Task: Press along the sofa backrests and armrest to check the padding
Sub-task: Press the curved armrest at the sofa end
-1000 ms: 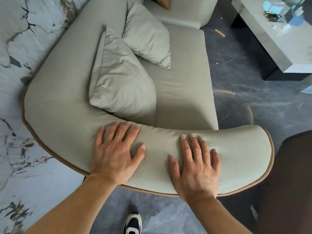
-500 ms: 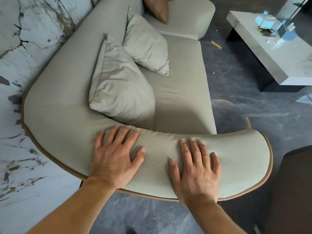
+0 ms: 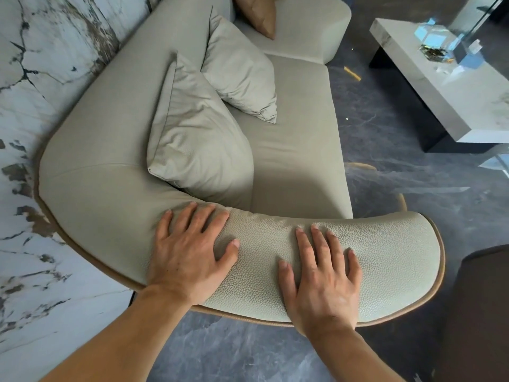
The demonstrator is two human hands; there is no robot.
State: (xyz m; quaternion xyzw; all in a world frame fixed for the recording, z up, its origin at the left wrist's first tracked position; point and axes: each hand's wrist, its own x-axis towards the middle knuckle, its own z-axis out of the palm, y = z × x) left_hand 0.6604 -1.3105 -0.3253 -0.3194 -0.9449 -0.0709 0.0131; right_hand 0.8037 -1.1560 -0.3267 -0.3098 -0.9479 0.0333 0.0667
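Note:
A pale grey-green leather sofa fills the view. Its curved near armrest (image 3: 391,260) runs across the lower middle, edged with tan piping. My left hand (image 3: 190,252) lies flat on the armrest near the corner, fingers spread, denting the padding. My right hand (image 3: 322,277) rests flat on the armrest further right, fingers apart, palm down. The backrest (image 3: 115,100) runs up the left side along the wall. Neither hand holds anything.
Two matching cushions (image 3: 192,133) (image 3: 242,70) lean against the backrest, with a tan cushion (image 3: 261,12) at the far end. A marble wall (image 3: 33,78) stands left. A pale low table (image 3: 446,81) with glass items sits at the upper right on dark floor.
Both hands stay flat on the armrest in nearly the same spots. The view has tilted up a little, showing more of the sofa's far end and the table.

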